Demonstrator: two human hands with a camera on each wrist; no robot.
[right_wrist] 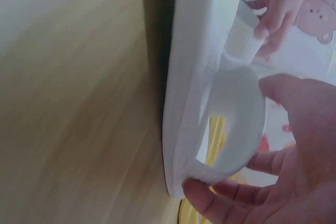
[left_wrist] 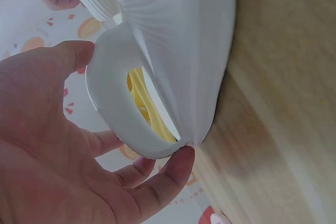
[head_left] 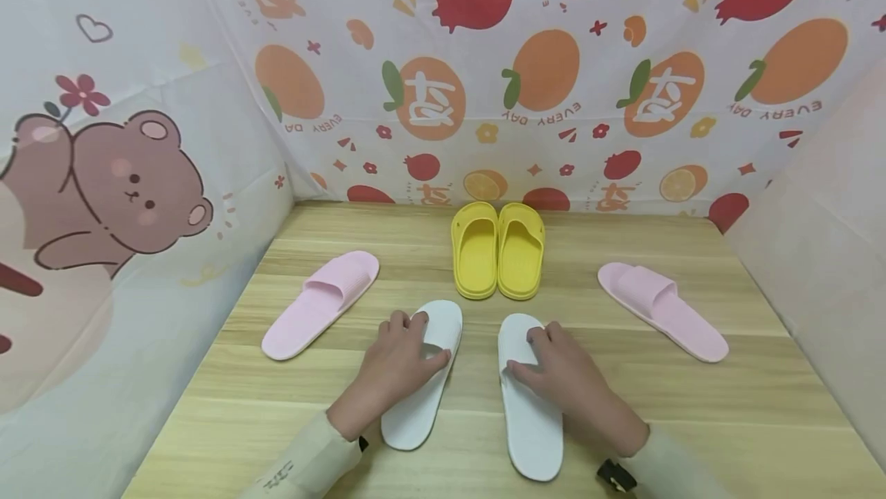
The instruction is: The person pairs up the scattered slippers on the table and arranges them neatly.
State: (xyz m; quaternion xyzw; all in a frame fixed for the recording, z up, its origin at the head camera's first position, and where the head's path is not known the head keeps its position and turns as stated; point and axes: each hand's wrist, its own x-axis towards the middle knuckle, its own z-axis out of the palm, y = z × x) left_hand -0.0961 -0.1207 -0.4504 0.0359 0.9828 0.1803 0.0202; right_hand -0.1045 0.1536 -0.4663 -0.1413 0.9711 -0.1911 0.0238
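Observation:
In the head view, two white slippers sit near the front middle, toes pointing away from me. My left hand (head_left: 393, 360) grips the left white slipper (head_left: 415, 416) across its strap, thumb on one side and fingers on the other. Likewise my right hand (head_left: 569, 376) grips the strap of the right white slipper (head_left: 536, 437). The left wrist view shows the thumb and fingertips spread around the slipper's strap (left_wrist: 113, 85). In the right wrist view the other strap (right_wrist: 244, 114) lies between thumb and fingers, and the sole is on or just above the wood; I cannot tell which.
A pair of yellow slippers (head_left: 521, 257) stands side by side at the back middle. One pink slipper (head_left: 294, 326) lies slanted on the left, another pink slipper (head_left: 692, 330) on the right. Patterned cloth (head_left: 484, 68) hangs behind the wooden surface (head_left: 228, 422), with pale cloth at both sides.

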